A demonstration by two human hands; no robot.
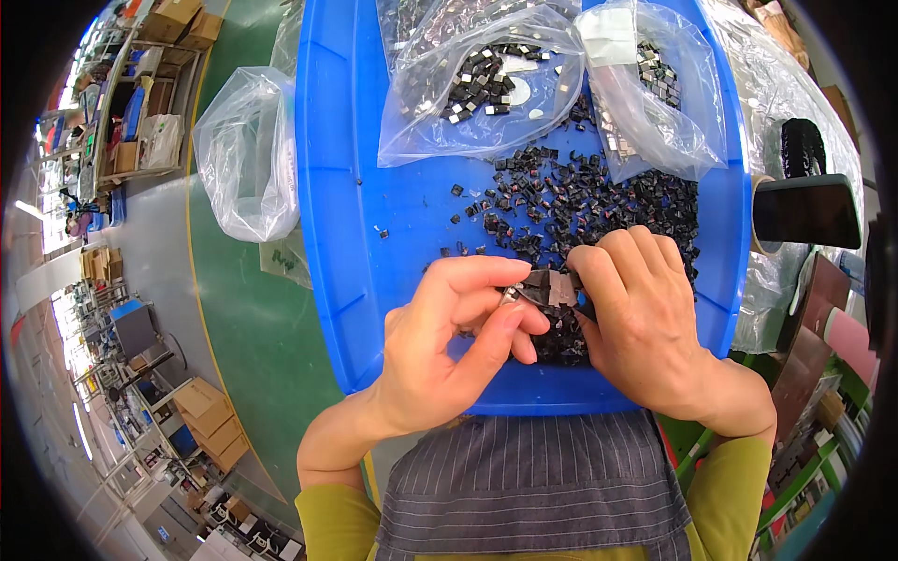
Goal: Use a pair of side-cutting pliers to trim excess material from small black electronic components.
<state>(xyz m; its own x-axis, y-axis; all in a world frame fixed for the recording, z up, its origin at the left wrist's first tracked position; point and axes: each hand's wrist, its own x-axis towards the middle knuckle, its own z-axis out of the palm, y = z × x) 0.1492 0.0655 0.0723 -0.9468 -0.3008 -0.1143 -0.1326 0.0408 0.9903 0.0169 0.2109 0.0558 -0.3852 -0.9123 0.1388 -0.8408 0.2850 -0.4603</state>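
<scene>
Over the near part of a blue tray [344, 201], my two hands are close together. My left hand [444, 327] is closed in a pinch, thumb and fingertips around a small black piece with a shiny metal end [511, 294]. Beside it my right hand [641, 313] is closed on a dark blocky object with a brownish-grey face [561, 288]. The fingers hide much of this object, so its kind cannot be made out. Behind and beneath the hands lies a heap of small black pieces [608, 201], some with reddish spots.
Clear plastic bags [412, 126] with black-and-silver pieces lie at the tray's far end, another bag [687, 136] beside them. An unfilled-looking bag [245, 154] hangs at the left rim. A phone [809, 211] and a tape roll [764, 229] are at the right. Shelves and cartons stand far left.
</scene>
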